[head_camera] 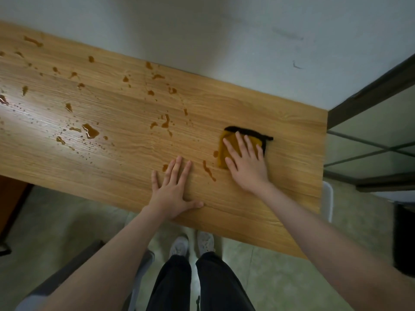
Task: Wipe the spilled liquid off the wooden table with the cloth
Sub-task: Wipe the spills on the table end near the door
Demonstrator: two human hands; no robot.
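A mustard-yellow cloth [224,151] with a black edge lies flat on the wooden table [123,167], towards its right end. My right hand [246,163] presses on the cloth with straight, spread fingers. My left hand [174,190] rests flat on the bare wood near the front edge, fingers straight. Brown spilled liquid [89,130] lies in several puddles and drops across the left and middle of the table. One streak [208,170] sits between my two hands, just left of the cloth.
A white wall runs behind the table. A dark-framed glass unit [370,140] stands at the right end. A dark bin [404,239] is on the floor at the right. A grey chair [74,270] stands at the lower left by my legs.
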